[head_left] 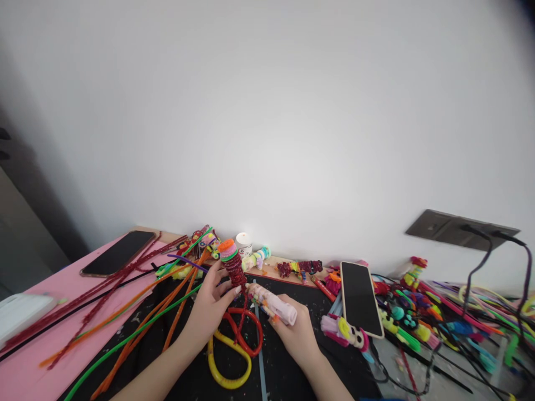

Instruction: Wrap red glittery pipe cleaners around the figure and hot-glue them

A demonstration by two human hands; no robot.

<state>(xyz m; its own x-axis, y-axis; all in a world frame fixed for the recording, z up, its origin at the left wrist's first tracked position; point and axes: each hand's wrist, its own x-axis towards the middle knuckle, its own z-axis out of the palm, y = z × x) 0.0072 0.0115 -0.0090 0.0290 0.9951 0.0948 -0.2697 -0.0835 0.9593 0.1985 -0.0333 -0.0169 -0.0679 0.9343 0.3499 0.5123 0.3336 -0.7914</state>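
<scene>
Both forearms (pixel 175 362) cut off (bottom edge)

White wall (pixel 267 111), wall socket (pixel 460 229) — pink-and-black tabletop (pixel 37 356)

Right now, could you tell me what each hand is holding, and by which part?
The left hand grips the red coiled pipe-cleaner piece at its lower end; the right hand holds the glue gun by its rear.

Bright, even daylight; wall (pixel 267 111) nearly blown out, left corner in shadow, fisheye bending at edges, slight blur lower left.
</scene>
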